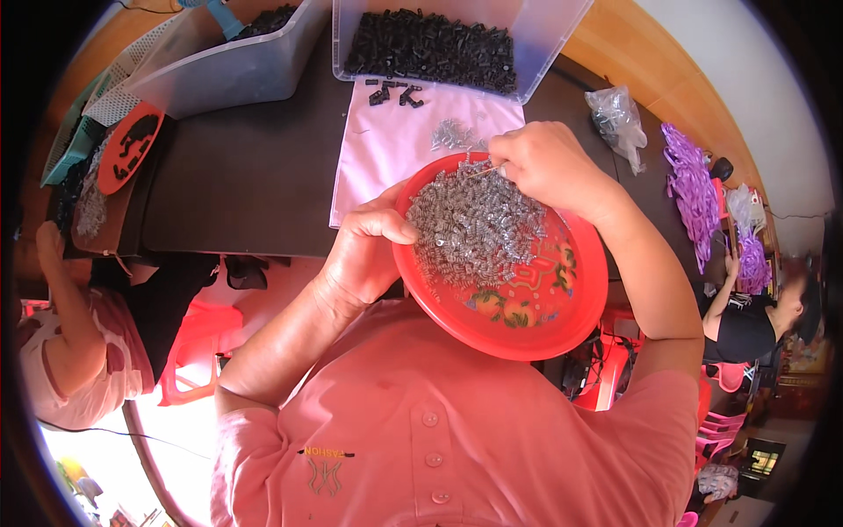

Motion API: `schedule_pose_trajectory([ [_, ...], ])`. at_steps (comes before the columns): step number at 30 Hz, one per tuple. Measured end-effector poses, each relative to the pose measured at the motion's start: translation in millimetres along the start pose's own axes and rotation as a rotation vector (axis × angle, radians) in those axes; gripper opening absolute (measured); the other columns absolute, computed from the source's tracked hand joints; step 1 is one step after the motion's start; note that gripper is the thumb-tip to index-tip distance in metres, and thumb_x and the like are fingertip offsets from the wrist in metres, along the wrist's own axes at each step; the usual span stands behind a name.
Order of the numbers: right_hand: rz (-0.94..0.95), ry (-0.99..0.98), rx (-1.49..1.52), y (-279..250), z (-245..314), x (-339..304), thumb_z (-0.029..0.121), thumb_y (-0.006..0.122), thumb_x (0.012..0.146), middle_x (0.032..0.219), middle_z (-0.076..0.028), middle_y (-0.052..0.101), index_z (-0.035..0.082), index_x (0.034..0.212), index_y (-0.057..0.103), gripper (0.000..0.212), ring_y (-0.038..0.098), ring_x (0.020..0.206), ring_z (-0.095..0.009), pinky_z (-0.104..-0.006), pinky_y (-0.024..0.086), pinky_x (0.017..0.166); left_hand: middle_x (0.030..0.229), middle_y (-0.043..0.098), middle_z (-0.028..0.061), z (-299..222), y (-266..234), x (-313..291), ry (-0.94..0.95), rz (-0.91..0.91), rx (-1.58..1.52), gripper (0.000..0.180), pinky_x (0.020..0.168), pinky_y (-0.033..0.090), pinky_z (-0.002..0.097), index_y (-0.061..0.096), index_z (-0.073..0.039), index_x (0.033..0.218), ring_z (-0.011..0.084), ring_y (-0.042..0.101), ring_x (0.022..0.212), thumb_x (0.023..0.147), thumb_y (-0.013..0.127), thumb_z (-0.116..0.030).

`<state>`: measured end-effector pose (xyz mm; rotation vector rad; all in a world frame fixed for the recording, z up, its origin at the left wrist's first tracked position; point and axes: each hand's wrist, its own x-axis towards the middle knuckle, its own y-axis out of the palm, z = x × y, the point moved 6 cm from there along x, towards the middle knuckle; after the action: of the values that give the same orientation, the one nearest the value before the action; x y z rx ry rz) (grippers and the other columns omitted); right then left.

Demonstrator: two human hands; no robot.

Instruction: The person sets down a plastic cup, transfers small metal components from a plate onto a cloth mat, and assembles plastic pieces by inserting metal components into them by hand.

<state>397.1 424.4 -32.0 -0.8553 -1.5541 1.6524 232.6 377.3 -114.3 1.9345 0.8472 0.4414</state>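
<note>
A round red plate with a fruit pattern is held tilted near my chest, heaped with several small silvery metal springs. My left hand grips the plate's left rim, thumb over the edge. At the plate's far rim my right hand has its fingers pinched on a thin stick whose tip points into the spring pile.
A pink cloth lies on the dark table with a few springs and black parts. Two clear bins of small black parts stand at the back. Another person sits at left beside an orange plate; a third person sits at right.
</note>
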Motion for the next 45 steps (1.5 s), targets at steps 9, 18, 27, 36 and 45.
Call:
schedule_pose_trajectory([
  [9, -0.176, 0.139, -0.017, -10.2, -31.0, -2.4, 0.01, 0.058, 0.077, 0.081, -0.017, 0.066, 0.004, 0.083, 0.065, 0.011, 0.063, 0.079, -0.039, -0.0461, 0.048, 0.07, 0.135, 0.05, 0.0212, 1.1, -0.5, 1.2, 0.004, -0.032, 0.073, 0.085, 0.11, 0.035, 0.0408, 0.037, 0.006, 0.14, 0.0322, 0.05, 0.123, 0.059, 0.059, -0.012],
  [18, -0.311, 0.408, 0.689, -10.2, -79.9, -71.9, 0.004, 0.064, 0.083, 0.081, -0.001, 0.061, -0.002, 0.09, 0.068, 0.01, 0.057, 0.079, -0.01, -0.0254, 0.043, 0.069, 0.134, 0.051, 0.0177, 1.5, 11.3, -2.2, 0.013, -0.07, 0.114, 0.084, 0.109, 0.035, 0.0398, 0.038, 0.004, 0.14, 0.0296, 0.049, 0.124, 0.059, 0.057, -0.006],
  [27, -0.651, 0.282, 0.598, -45.6, -70.5, -124.6, -0.001, 0.065, 0.081, 0.092, -0.004, 0.06, -0.003, 0.09, 0.068, 0.009, 0.058, 0.084, -0.011, -0.0233, 0.045, 0.075, 0.136, 0.05, 0.0157, 10.0, 47.4, 30.1, 0.088, 0.024, 0.211, 0.094, 0.111, 0.034, 0.0419, 0.031, -0.001, 0.145, 0.03, 0.049, 0.126, 0.058, 0.066, 0.006],
  [36, -0.768, 0.674, 0.877, 15.6, -139.6, -174.5, -0.001, 0.064, 0.08, 0.079, -0.002, 0.063, -0.002, 0.085, 0.068, 0.006, 0.057, 0.075, -0.009, -0.0232, 0.045, 0.071, 0.131, 0.054, 0.0121, 35.7, 65.1, 61.9, 0.094, 0.014, 0.285, 0.079, 0.101, 0.045, 0.0386, 0.036, -0.003, 0.142, 0.025, 0.055, 0.119, 0.068, 0.06, 0.01],
  [45, -0.746, 0.734, 1.014, 34.8, -170.6, -203.9, -0.001, 0.062, 0.082, 0.081, -0.004, 0.067, -0.002, 0.085, 0.068, 0.007, 0.06, 0.078, -0.01, -0.0238, 0.046, 0.077, 0.122, 0.057, 0.0181, 56.2, 77.4, 89.6, -0.054, -0.02, 0.424, 0.058, 0.084, 0.054, 0.042, 0.043, 0.002, 0.133, 0.0316, 0.061, 0.106, 0.077, 0.056, 0.002],
])
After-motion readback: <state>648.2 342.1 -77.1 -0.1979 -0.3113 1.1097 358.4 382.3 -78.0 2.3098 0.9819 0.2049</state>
